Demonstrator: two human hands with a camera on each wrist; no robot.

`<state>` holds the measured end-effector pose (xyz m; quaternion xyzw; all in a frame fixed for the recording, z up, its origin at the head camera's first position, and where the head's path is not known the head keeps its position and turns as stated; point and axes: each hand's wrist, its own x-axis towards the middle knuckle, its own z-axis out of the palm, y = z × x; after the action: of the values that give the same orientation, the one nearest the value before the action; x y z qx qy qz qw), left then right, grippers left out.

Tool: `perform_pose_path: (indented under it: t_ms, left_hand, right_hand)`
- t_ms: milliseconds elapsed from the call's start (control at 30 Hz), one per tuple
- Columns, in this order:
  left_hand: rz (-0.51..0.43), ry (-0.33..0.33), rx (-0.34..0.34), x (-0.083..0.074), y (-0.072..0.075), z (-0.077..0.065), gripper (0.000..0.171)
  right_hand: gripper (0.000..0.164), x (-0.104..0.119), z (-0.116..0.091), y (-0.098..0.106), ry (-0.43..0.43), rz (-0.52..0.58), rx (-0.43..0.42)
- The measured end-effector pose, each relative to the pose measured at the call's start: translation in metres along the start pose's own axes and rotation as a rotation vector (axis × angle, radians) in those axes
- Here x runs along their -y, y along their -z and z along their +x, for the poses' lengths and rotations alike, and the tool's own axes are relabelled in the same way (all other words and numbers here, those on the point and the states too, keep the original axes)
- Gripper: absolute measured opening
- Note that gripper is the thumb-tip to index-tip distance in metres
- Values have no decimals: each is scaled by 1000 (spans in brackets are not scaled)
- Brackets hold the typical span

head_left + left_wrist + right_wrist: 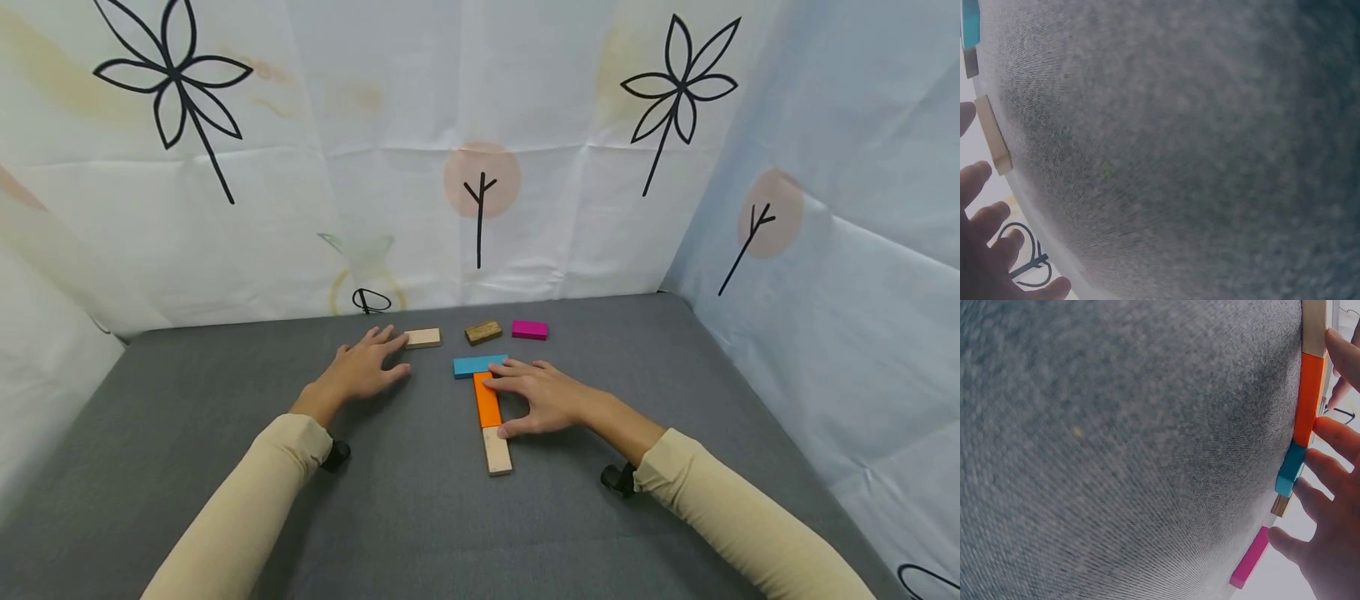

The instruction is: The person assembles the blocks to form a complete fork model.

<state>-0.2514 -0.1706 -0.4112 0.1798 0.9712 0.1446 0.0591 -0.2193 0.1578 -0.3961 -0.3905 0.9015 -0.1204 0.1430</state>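
Three blocks lie as a T: a blue block (472, 367) crosswise at the far end, an orange block (487, 404) running from it toward me, and a pale wooden block (497, 454) at the near end. My right hand (551, 396) spreads over them from the right, its fingertips at the blue and orange blocks and its thumb where orange meets pale wood. Farther back, another pale wooden block (423, 338) lies flat. Beside it on the left, my left hand (360, 368) is spread with a fingertip right at its end.
Behind the T lie a brown wooden block (483, 332) and a magenta block (530, 330). All the blocks sit on a grey cloth surface (420, 525). White printed fabric (555, 225) hangs along its back and sides.
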Motion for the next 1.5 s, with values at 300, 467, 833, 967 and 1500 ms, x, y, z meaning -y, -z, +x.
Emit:
perform_pose_path:
  t_ms: [300, 467, 833, 967, 1500]
  left_hand:
    - [21, 1, 11, -3, -1, -1, 65]
    - [15, -27, 5, -7, -2, -4, 64]
    - [-5, -98, 41, -27, -7, 0, 64]
    - [16, -121, 70, -35, -10, 3, 65]
    - [14, -93, 113, -41, -13, 5, 81]
  right_hand:
    - [76, 0, 0, -1, 2, 3, 4]
    - [76, -1, 0, -1, 2, 5, 2]
    - [76, -2, 0, 0, -3, 8, 1]
    - [76, -2, 0, 0, 0, 13, 3]
    - [76, -2, -1, -1, 5, 13, 0]
